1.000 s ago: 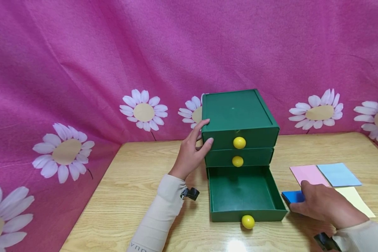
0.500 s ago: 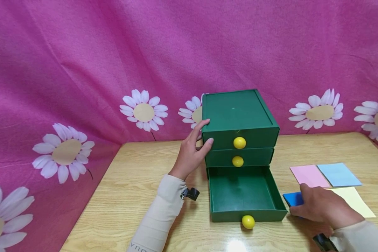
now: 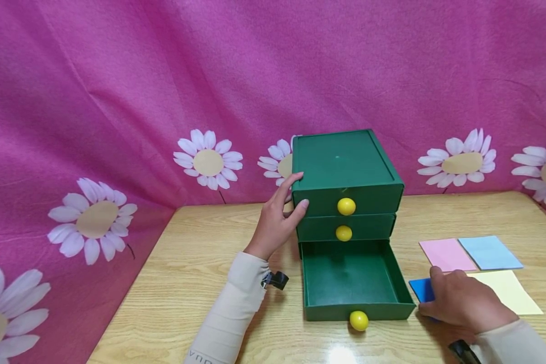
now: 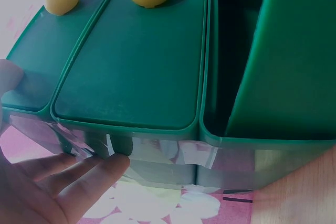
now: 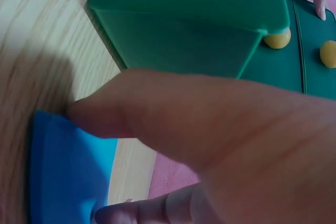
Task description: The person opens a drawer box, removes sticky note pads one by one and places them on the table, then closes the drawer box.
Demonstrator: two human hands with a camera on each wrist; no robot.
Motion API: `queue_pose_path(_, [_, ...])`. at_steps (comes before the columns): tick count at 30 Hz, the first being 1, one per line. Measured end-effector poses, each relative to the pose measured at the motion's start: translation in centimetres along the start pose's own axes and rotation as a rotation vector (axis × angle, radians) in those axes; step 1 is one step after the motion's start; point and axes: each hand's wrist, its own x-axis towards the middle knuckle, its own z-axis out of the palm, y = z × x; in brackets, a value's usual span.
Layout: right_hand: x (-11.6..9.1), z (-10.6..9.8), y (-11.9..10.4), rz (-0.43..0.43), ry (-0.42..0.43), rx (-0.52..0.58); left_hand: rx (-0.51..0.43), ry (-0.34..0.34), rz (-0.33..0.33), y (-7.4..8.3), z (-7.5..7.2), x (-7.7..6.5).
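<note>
A green drawer unit (image 3: 346,156) with yellow knobs stands on the table, its bottom drawer (image 3: 348,275) pulled out and bare inside. My left hand (image 3: 273,220) touches the unit's left side with straight fingers (image 4: 97,184), the thumb on the front beside the top drawer. Right of the open drawer, my right hand (image 3: 466,298) pinches a blue sticky note pad (image 3: 421,289) at its edges, between thumb and fingertips. Low over the tabletop, the hand covers much of the pad. In the right wrist view the blue pad (image 5: 68,166) shows a plain face.
Beyond the right hand, pink (image 3: 448,254) and light blue (image 3: 491,252) sticky note pads lie side by side. A yellow one (image 3: 511,290) lies partly behind the hand. A magenta cloth (image 3: 255,76) with daisies hangs behind the wooden table (image 3: 177,298).
My right hand has shifted a little to the left and turned slightly, covering more of the blue pad and showing more of the yellow one. The left hand and drawers stay put.
</note>
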Motion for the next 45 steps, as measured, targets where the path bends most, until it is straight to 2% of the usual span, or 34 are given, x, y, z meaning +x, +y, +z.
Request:
queue_pose_path(7, [0.0,-0.4,0.6,-0.004,-0.022,0.034,0.000,0.001,-0.014,0.0,0.0,0.0])
queue_pose_path(19, [0.6,-0.4,1.6,0.071,-0.063,0.025,-0.010,0.001,-0.019,-0.1,0.1,0.0])
queue_pose_path(45, [0.7,-0.6,2.0,0.055,-0.040,-0.003,-0.016,-0.001,-0.007,-0.1,0.0,0.0])
